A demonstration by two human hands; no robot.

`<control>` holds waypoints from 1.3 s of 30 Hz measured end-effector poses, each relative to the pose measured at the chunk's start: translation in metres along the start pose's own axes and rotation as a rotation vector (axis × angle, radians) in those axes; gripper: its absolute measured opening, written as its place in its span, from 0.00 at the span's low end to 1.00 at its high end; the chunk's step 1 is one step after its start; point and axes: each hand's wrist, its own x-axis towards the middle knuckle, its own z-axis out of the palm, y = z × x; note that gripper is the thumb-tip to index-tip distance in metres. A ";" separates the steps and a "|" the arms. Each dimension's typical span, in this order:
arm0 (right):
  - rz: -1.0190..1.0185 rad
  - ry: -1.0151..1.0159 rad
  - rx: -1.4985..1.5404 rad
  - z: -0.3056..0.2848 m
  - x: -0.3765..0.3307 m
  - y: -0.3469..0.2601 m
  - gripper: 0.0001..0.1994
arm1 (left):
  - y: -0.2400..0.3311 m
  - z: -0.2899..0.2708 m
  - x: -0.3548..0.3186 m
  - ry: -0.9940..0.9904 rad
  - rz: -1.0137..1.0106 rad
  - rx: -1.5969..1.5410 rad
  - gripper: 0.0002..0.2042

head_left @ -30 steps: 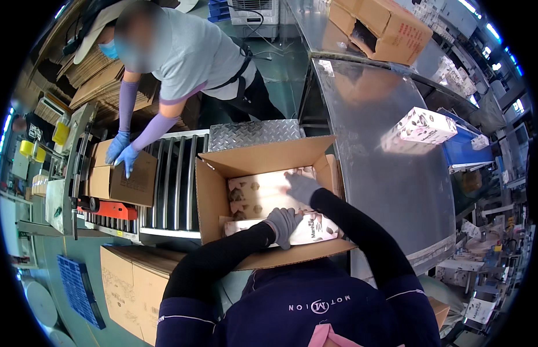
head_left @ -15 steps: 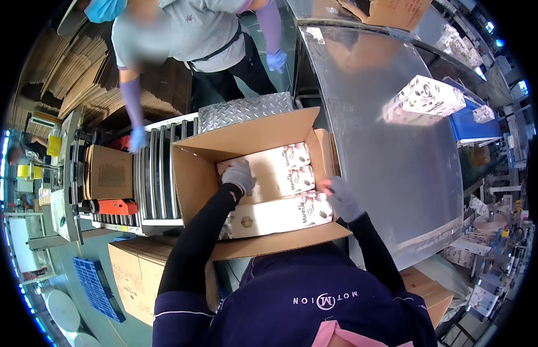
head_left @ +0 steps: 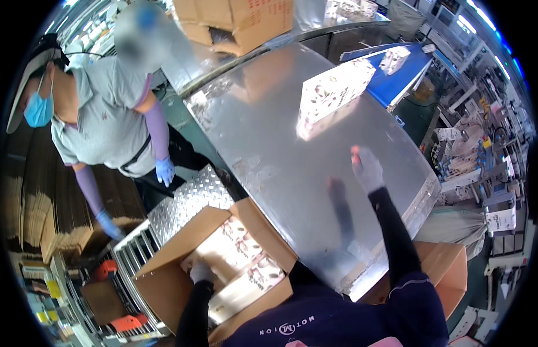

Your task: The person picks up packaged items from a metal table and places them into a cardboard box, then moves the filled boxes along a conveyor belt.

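1. Pressing down inside the open cardboard carton, left hand rests flat on floral-printed white packs.
2. Right hand, fingers spread and holding nothing, hovers over the steel table near a white floral pack.

Bright overhead light, fisheye-bent edges

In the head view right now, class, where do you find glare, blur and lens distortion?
Head view: the steel table glares and mirrors the right hand; the left hand in the open carton is motion-blurred; the table's straight edges bow toward the black fisheye rim; a co-worker's face is blurred out.
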 end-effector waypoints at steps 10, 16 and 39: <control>-0.062 -0.331 -0.564 0.123 0.281 -0.008 0.26 | 0.038 -0.073 -0.059 0.068 -0.114 -0.151 0.27; 0.037 -0.389 -0.302 0.109 0.236 -0.097 0.43 | 0.085 -0.107 -0.064 0.290 0.309 -0.331 0.20; 0.269 -0.338 -0.186 -0.084 -0.048 -0.048 0.32 | 0.325 -0.281 -0.060 0.631 1.051 0.065 0.51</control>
